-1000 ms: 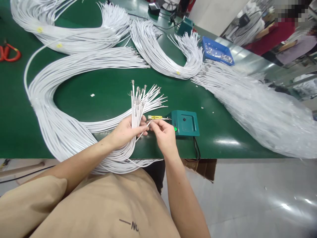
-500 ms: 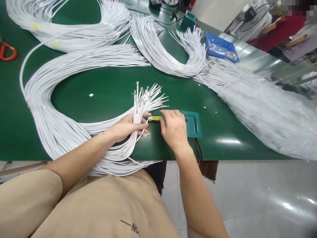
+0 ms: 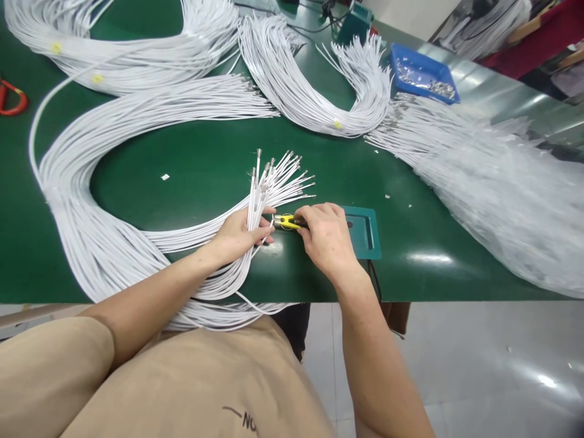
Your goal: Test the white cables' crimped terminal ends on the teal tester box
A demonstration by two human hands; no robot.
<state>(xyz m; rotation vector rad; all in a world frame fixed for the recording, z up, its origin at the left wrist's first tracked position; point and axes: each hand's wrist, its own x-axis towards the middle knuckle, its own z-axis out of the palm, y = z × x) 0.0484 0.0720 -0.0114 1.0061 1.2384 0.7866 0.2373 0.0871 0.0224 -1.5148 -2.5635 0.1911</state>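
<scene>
My left hand (image 3: 241, 232) is closed round a bunch of white cables (image 3: 252, 210), bent up so that their stripped, frayed metal ends point away from me. One cable end sticks out to the right from between its fingers. My right hand (image 3: 329, 237) grips a small yellow hand tool with a metal tip (image 3: 287, 221), like pliers or snips; its handles are mostly hidden. The tip meets that single cable end beside my left fingertips. Beneath lies the rest of the cable coil (image 3: 68, 207), curving round on the green table.
More white cable bundles (image 3: 137, 61) lie at the back. A blue tray (image 3: 422, 78) of small metal parts stands back right, near plastic-wrapped cables (image 3: 502, 176). A teal tray (image 3: 367, 234) is beside my right hand. Orange-red handles (image 3: 13, 98) show far left.
The yellow tool has turned or spread, showing more of its two sides. My right hand has shifted slightly right. My left hand keeps the cables, and the whole view has moved a little.
</scene>
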